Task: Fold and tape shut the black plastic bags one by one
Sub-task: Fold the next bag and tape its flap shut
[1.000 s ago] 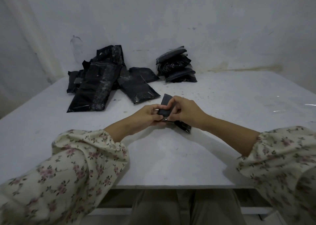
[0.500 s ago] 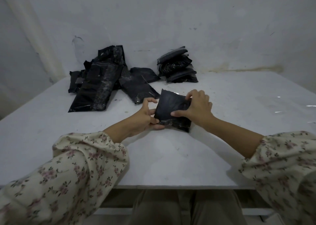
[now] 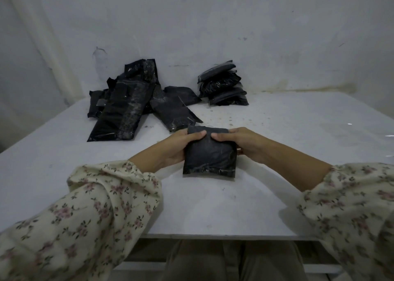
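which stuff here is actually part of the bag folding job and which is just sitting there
In the job:
- folded black bag, gripped by left hand and right hand
- loose pile of unfolded bags, back left
- neat stack of folded bags, by the wall

Just there:
- white table
- stained wall

No tape roll is visible.

A bare, dim back room used as a makeshift packing station, more storeroom than home or shop. The wall (image 3: 255, 35) is rough, unpainted-looking plaster, scuffed and stained, with a brownish streak just above the tabletop's far right edge. The plain pale tabletop (image 3: 213, 206) is speckled with small marks and carries only stock: a loose heap of black plastic bags (image 3: 128, 107) toward its far left corner and a neat stack of folded packets (image 3: 223, 86) at its far edge against the wall.
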Demonstrator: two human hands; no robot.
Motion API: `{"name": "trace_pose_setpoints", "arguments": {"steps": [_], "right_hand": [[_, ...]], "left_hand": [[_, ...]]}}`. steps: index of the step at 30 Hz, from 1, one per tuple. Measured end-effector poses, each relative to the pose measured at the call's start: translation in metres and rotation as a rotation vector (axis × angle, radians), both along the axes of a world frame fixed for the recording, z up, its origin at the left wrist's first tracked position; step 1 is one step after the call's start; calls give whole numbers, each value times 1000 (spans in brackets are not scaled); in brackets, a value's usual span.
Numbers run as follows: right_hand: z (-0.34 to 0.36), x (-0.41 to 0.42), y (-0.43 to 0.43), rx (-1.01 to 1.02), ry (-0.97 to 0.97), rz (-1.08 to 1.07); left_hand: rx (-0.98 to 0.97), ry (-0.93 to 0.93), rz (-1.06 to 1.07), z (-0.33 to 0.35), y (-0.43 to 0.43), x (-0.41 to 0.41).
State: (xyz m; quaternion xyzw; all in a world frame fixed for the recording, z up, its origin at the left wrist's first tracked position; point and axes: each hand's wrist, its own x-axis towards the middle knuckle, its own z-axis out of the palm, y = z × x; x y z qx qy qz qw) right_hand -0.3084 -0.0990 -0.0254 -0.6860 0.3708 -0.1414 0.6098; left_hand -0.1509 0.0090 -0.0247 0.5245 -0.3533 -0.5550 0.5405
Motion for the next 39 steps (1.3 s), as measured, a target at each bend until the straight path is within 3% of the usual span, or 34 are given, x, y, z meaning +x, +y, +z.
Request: {"name": "trace_pose_setpoints", "arguments": {"steps": [9,17,25,35,39], "right_hand": [[-4,7,-4,143,-126,43],[-7,9,-4,166,-238,50],[-9,8,-1,277,-76,80],[-15,9,3,110,-239,40],[-21,1,5,-97,-277,73]], "left_hand": [[-23,68,23,-4,0,-2],[-62,-67,52,-11,-2,5],[-84,-100,-3,-16,-2,8],[-54,-96,32,-20,-1,12],[-54,-153,54,-23,2,12]]}}
